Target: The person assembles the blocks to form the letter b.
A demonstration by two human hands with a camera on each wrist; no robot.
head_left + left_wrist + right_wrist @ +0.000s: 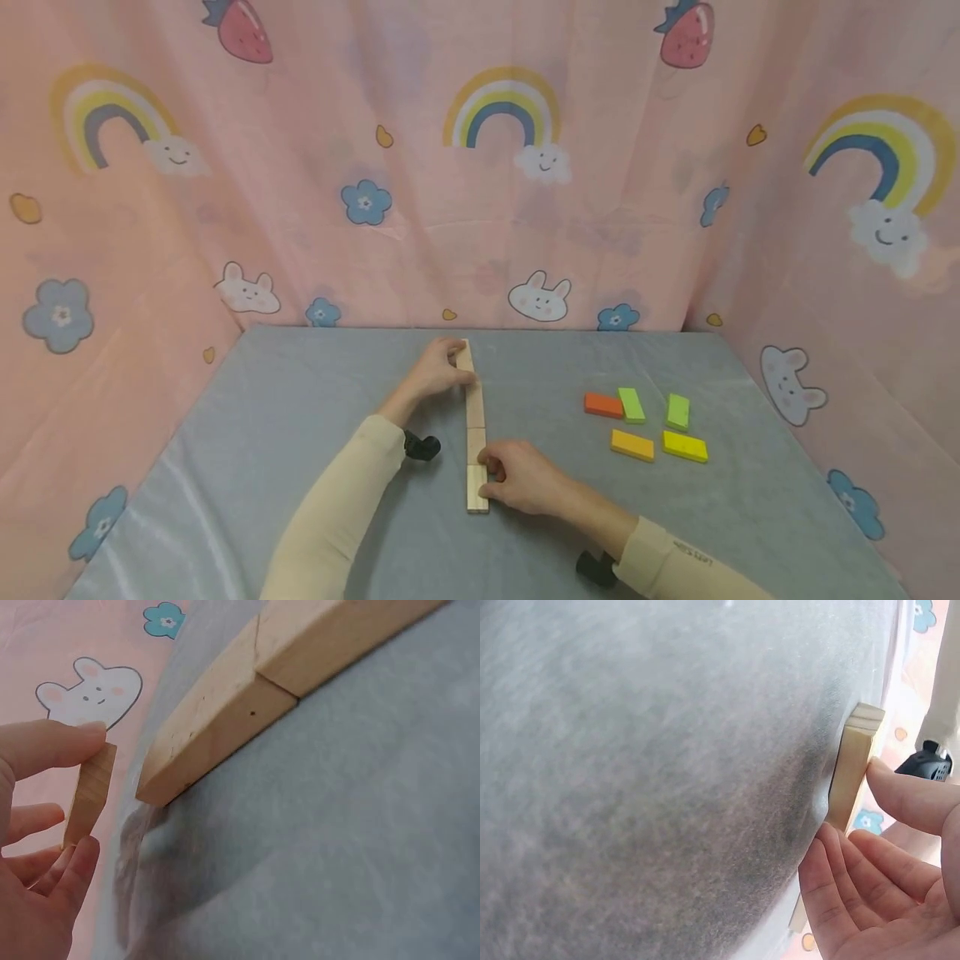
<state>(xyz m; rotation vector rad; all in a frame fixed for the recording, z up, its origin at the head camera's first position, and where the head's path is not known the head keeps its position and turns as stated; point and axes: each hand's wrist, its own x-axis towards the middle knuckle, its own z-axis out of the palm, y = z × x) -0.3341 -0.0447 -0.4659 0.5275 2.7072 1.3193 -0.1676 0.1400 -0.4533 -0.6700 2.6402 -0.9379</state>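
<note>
Grey surf. (540, 371), pink curtain (637, 237) bhnd; wood blks (476, 405) atop.

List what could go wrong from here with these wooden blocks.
1. Slip: the left hand pinches the far block apart from the row's end in the left wrist view, so it could drop or land crooked.
2. Knock: that block is held close to the row; contact might open a seam.
3. Nudge: the right hand has its fingers against the near block, so a small push could skew the line.
</note>
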